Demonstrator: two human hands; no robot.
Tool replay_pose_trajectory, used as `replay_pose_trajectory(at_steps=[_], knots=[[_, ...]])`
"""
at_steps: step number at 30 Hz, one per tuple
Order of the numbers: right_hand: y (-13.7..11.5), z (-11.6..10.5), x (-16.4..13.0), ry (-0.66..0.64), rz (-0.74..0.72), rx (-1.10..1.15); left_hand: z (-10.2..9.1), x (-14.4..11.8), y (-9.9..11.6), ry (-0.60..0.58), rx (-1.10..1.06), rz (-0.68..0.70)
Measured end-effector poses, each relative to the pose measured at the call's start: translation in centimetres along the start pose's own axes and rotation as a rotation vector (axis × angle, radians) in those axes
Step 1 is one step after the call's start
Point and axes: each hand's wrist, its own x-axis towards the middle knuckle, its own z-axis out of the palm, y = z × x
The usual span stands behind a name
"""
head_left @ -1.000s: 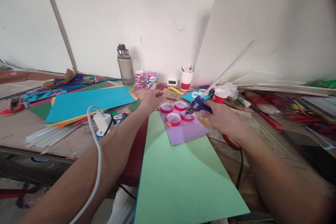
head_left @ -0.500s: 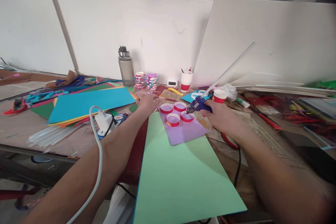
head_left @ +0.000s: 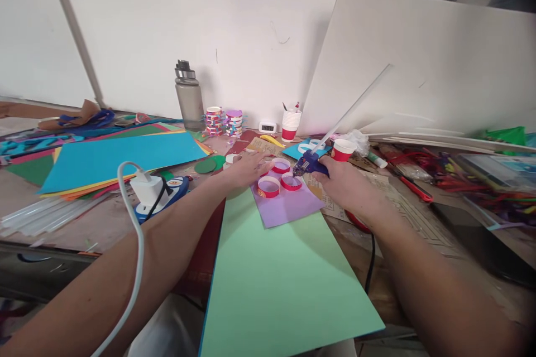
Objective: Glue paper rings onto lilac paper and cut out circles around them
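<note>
My right hand (head_left: pixel 344 181) grips a blue hot glue gun (head_left: pixel 309 164) with a long clear glue stick (head_left: pixel 355 101) rising from its back. The gun's nozzle is close to a red-and-white paper ring (head_left: pixel 291 182) on a purple paper sheet (head_left: pixel 288 209). My left hand (head_left: pixel 250 169) lies low over the sheet's far left corner, fingers stretched out; it covers one ring, and I cannot tell whether it presses on it. Another ring (head_left: pixel 268 187) stands in front, and one (head_left: pixel 280 165) behind. Under the purple sheet is a large light green sheet (head_left: pixel 288 279).
A white plug adapter (head_left: pixel 146 191) with a cable stands at left by stacked blue paper (head_left: pixel 125 153). Behind are a grey bottle (head_left: pixel 189 97), decorated paper stacks (head_left: pixel 214 121), a clock (head_left: pixel 267 128) and stacked cups (head_left: pixel 291 125). Right: a red cup (head_left: pixel 343 149) and a black slab (head_left: pixel 477 240).
My left hand has moved right and nearer, from behind the purple sheet onto its far left ring. The right hand still holds the glue gun by the rings. The view has shifted slightly.
</note>
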Motion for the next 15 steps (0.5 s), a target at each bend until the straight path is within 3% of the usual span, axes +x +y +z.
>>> replay_pose_trajectory(at_steps=[3,8,15], knots=[[-0.15,-0.17,-0.14,0.001,0.016,0.004,0.05,0.06,-0.08,-0.013,-0.064,-0.002],[0.05,-0.29,-0.02,0.021,0.018,0.064,-0.2,0.14,-0.07,0.086,-0.182,-0.117],[0.62,-0.16,0.28,0.079,0.02,0.144,-0.56,0.46,-0.38,0.125,-0.083,-0.314]])
